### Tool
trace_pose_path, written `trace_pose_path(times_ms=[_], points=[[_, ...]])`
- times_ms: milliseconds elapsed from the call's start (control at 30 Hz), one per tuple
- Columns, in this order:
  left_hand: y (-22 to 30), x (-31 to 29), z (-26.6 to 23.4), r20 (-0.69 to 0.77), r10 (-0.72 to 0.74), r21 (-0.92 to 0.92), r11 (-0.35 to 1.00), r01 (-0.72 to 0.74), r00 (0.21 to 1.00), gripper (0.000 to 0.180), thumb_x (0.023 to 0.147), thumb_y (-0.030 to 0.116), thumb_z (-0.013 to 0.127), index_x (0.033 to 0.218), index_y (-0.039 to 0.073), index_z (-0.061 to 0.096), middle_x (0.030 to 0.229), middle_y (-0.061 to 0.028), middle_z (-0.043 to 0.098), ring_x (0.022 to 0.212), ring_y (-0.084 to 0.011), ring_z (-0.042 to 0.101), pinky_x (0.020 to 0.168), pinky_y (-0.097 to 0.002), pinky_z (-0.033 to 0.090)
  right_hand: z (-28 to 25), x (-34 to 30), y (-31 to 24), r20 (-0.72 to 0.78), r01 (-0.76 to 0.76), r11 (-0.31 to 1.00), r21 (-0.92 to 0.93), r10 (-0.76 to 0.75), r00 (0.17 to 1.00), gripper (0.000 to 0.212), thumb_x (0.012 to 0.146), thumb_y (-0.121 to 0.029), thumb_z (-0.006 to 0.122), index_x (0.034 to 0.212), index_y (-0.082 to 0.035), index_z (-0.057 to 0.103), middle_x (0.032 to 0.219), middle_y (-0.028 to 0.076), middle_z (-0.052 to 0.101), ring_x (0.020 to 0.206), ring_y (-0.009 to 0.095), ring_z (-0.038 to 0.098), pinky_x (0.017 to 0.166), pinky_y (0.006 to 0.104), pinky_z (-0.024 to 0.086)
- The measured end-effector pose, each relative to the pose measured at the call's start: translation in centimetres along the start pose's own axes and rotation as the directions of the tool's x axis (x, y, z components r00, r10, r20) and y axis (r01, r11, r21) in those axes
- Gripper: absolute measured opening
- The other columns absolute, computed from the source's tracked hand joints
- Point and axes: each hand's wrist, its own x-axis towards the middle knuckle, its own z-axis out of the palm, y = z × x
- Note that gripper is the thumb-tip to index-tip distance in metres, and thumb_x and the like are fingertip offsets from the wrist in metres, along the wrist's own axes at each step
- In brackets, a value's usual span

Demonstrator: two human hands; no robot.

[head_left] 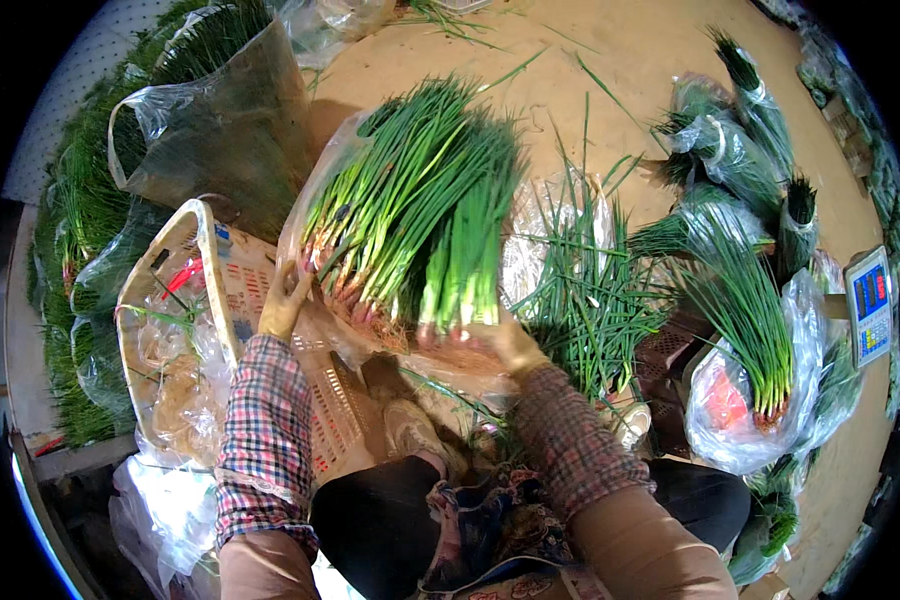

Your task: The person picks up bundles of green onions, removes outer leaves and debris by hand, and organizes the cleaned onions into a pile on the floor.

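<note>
A large pile of green onions point(390, 200) lies on clear plastic in front of me, with its reddish roots toward me. My right hand point(515, 345), in a pale yellowish glove, grips the root end of a bunch of green onions point(462, 270) at the pile's right side. Motion blurs this hand and bunch, and some fingers are hidden. At the pile's left edge, my left hand point(286, 303), gloved alike, rests near the roots with its fingers apart. Loose green leaves point(595, 310) lie in a heap to the right.
At left stands a cream plastic basket point(210, 260) with plastic scraps. Behind it, a big clear bag point(225, 120) holds more greens. On the right, green onions point(755, 340) lie on plastic beside a scale display point(868, 305). Wrapped bundles point(735, 150) lie farther back.
</note>
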Motion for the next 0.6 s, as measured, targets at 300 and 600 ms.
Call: trace_pose_path(times_ms=[300,600], points=[[8.7,-9.9,1.1,0.059,0.155,-0.035,0.988,-0.153,0.986,0.052,0.085,0.03,0.056,0.126,0.002,0.041,0.128,-0.0187,0.043,0.119,-0.0291,0.041,0.1,-0.0366,0.032,-9.6,-11.4,5.0,-0.053,-0.091,0.887,0.453,0.128,0.99,0.015,0.086,-0.014,0.049,0.087,0.0,0.053,0.088,0.012,0.056,0.085,0.022,0.055,0.078,0.0301,0.047],[15.1,-25.3,7.3,0.289,0.283,-0.452,0.882,-0.131,0.915,0.047,0.086,0.015,0.054,0.128,0.001,0.039,0.126,-0.0163,0.045,0.117,-0.0255,0.043,0.099,-0.0347,0.035,-4.5,-13.1,0.8,0.24,-0.231,0.695,0.681,0.086,0.967,0.039,0.089,-0.024,0.049,0.117,0.003,0.041,0.107,0.015,0.055,0.1,0.02,0.053,0.088,0.0307,0.043]])
